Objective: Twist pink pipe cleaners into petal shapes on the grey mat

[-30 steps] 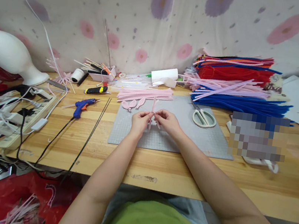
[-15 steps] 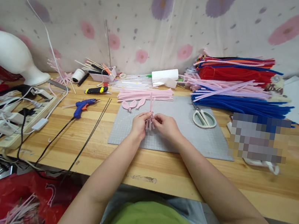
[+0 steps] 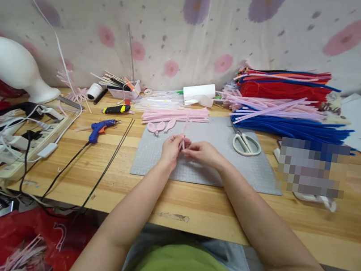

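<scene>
My left hand (image 3: 172,148) is closed on a few pink pipe cleaners (image 3: 186,129), whose ends stick up above the fingers. Close against it on the right, my right hand (image 3: 201,151) has its fingers pinched at the lower ends of the same pipe cleaners; the fingertips partly hide them. Both hands are over the grey cutting mat (image 3: 229,174). Just beyond the left hand lie several pink looped petal shapes (image 3: 160,127). Behind those is a row of straight pink pipe cleaners (image 3: 176,115). White-handled scissors (image 3: 247,144) lie at the mat's right side.
To the left are a blue glue gun (image 3: 101,130), a utility knife (image 3: 116,109), thin dark rods (image 3: 108,165) and a cabled power strip (image 3: 36,145). Blue pipe cleaners (image 3: 293,127) and red ones (image 3: 285,92) are piled at the back right. A white foam head (image 3: 10,67) stands far left.
My right hand has shifted slightly right and its fingers have changed position on the pipe cleaners. The pipe cleaner ends below the fingers look closer together. The left hand stays almost in place.
</scene>
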`<action>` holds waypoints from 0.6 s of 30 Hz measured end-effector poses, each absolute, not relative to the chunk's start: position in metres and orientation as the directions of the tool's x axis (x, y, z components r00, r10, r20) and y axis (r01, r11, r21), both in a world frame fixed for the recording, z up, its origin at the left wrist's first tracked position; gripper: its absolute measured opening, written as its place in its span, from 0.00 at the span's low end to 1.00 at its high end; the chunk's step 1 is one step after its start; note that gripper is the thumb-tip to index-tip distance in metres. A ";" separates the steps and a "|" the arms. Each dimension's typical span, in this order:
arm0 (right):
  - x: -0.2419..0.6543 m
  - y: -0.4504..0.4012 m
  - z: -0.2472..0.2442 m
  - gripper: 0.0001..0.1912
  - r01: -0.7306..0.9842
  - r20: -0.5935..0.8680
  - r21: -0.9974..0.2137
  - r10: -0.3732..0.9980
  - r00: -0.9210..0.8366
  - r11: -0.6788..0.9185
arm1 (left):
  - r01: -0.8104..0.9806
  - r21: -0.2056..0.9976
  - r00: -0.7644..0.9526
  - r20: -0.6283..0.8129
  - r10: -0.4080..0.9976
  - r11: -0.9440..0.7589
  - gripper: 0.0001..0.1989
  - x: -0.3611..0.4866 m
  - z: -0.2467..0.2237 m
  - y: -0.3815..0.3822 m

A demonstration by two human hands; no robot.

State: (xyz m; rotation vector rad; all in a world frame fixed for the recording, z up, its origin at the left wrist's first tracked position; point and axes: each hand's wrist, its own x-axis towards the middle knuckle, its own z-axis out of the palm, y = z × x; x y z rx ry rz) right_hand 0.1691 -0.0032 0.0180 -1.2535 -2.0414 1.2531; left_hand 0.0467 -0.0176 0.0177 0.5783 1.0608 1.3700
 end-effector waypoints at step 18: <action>0.167 0.009 0.025 0.12 -0.032 0.026 -0.999 0.978 -0.205 0.020 | -0.302 0.934 0.149 -0.149 0.978 0.189 0.13 0.043 0.023 -0.022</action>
